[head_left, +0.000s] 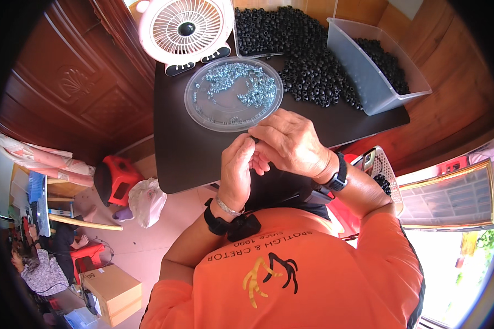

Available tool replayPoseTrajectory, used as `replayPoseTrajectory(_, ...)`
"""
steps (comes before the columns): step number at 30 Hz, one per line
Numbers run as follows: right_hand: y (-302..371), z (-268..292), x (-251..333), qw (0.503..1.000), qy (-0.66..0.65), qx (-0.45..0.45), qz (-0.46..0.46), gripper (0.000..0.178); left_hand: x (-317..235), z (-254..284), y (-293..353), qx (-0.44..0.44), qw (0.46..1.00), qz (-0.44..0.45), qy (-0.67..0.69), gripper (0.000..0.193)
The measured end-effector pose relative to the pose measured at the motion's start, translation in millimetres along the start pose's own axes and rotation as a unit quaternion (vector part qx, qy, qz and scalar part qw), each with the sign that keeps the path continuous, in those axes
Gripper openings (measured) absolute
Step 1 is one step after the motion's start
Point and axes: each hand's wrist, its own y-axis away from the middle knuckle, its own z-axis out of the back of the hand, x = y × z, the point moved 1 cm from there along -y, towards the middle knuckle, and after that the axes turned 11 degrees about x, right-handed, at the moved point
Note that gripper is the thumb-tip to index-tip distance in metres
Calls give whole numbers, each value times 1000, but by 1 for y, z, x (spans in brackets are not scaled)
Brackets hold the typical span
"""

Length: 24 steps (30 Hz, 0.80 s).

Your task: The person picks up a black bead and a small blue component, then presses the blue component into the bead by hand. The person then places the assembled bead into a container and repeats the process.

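Note:
My left hand (236, 171) and my right hand (292, 143) meet over the near edge of a dark table (184, 156). Both are closed, fingertips together. A small black piece (254, 140) shows between them, pinched by my left thumb and fingers. Whatever my right fingers grip is hidden behind them. Just beyond the hands lies a round clear plastic lid (189, 101) with many small shiny bluish metal pieces (262, 90) scattered in it. A large heap of small black ring-like parts (318, 77) spreads behind and to the right of the lid.
A white fan (186, 28) stands at the back left, a clear plastic bin (350, 63) with black parts at the right. A white basket (395, 183) sits by my right elbow. A red stool (127, 181), plastic bag (147, 203), cardboard box (115, 293) and another person (46, 271) are left.

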Motion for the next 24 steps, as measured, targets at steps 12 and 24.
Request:
replayPoseTrajectory(12, 8, -4, -3, 990, -115, 23, -80, 28, 6, 1, 0, -9, 999, 22, 28, 35)
replayPoseTrajectory(24, 13, -3, -4, 927, -335, 22, -168, 26, -3, 3, 1, 8, 997, -49, -58, 34)
